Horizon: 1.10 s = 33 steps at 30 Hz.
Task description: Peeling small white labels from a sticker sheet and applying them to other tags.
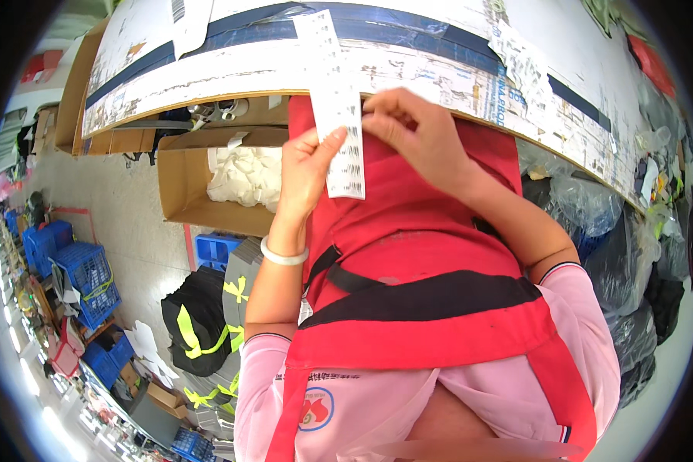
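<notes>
A long white strip of printed labels (337, 100) stands out in front of me, its far end over the worktable edge and its near end over my red apron (408, 223). My left hand (308, 165) grips the strip's left side, the thumb lying across its printed face. At the strip's right edge is my right hand (420, 138), thumb and fingers drawn together in a pinch. Whatever may be between those fingertips is too small to make out. A pale bangle (283, 256) circles my left wrist.
The worktable (262, 65) has a worn, taped cardboard top. Under its left side is an open cardboard box (181, 181) with crumpled white paper (246, 177). Blue crates (88, 281) and black bundles with yellow-green ties (196, 323) stand left; clear plastic bags (593, 208) lie right.
</notes>
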{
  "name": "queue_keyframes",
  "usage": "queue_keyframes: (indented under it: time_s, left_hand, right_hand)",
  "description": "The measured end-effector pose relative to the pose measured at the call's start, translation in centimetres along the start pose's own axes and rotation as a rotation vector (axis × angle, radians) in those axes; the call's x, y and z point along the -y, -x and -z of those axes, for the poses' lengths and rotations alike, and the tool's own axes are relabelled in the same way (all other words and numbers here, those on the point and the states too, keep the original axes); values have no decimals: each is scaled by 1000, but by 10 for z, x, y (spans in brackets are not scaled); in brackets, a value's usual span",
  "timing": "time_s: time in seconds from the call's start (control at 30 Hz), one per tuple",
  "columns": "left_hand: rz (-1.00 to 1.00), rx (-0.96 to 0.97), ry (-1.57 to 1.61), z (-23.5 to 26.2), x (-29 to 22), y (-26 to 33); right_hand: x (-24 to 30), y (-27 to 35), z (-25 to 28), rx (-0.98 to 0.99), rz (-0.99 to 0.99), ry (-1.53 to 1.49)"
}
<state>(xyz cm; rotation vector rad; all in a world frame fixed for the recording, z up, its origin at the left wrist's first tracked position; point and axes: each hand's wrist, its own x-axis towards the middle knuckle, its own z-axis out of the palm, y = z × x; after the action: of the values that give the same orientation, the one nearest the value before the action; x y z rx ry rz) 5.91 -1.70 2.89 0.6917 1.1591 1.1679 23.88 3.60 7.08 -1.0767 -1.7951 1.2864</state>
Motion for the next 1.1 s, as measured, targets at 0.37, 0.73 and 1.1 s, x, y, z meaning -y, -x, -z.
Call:
queue_keyframes:
  time_s: [0.37,0.73,1.1]
  left_hand:
    - [-49,89,-30,-31,-9,-3]
    - [7,160,141,-31,-5,-11]
    - [41,91,147,-36,0,-13]
  right_hand:
    - [-7,2,26,159,-220,-278]
    - [-8,-1,41,307,-322,-361]
    - [-23,14,36,106,-371,-478]
